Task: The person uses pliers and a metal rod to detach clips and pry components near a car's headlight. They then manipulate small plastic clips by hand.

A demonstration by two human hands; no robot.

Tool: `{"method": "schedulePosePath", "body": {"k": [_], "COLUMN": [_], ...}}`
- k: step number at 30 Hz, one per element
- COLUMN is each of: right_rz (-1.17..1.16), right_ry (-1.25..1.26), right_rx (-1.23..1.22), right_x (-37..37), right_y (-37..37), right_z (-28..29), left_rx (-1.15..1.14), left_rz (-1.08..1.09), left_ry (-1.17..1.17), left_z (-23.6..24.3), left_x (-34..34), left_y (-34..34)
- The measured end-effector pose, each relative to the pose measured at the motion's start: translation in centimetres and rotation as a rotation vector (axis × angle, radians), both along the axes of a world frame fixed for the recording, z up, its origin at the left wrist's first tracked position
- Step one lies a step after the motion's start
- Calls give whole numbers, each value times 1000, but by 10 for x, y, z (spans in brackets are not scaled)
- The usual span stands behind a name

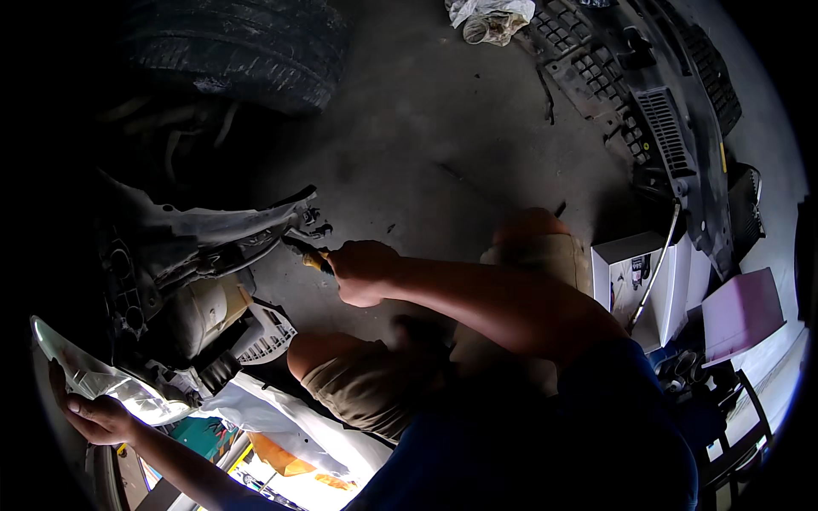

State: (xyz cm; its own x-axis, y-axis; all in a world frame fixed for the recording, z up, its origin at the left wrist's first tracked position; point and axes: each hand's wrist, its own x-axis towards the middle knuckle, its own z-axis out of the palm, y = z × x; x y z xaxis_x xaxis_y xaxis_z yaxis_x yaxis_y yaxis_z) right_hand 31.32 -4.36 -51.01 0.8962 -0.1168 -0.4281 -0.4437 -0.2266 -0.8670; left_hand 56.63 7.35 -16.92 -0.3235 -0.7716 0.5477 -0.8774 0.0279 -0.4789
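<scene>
Grips yellow-handled tool [319, 260], projecting leftward from clenched right hand [365, 271]. Holds left hand [100, 419] spread at headlamp [106, 375], well apart from tool.

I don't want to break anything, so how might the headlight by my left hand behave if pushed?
The headlight is probably stiff, since its curved shell seems to hold its shape. It may feel slippery: the clear lens looks smooth and shiny. Being transparent, it could also scratch or crack.

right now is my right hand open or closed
Closed: your right hand is in a fist, with a yellow-and-dark tool sticking out of it.
</scene>
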Motion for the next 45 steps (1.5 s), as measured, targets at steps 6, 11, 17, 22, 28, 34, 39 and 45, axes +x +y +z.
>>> {"method": "schedulePosePath", "body": {"k": [6,11,17,22,28,34,39,45], "right_rz": [-32,-38,-10,102,156,203,148,-122], "right_ry": [-99,-151,-272,-195,-271,-268,-265,-680], "right_rx": [255,589,642,744,609,605,717,196], "right_x": [15,30,44,52,54,43,30,1], "right_y": [5,17,36,56,63,42,22,-18], "right_z": [-12,-13,-10,-7,-2,-16,-16,33], "left_rx": [-32,-126,-79,-4,52,-288,-612,-226], "left_rz": [75,97,47,142,31,276,-233,303], "left_ry": [-7,125,164,189,192,265,1363,692], "left_z": [6,-3,2,6,30,50,54,40], "left_x": [7,-6,-13,-10,-5,41,80,59], "left_y": [10,3,-12,-4,-5,-7,-17,-13]}}
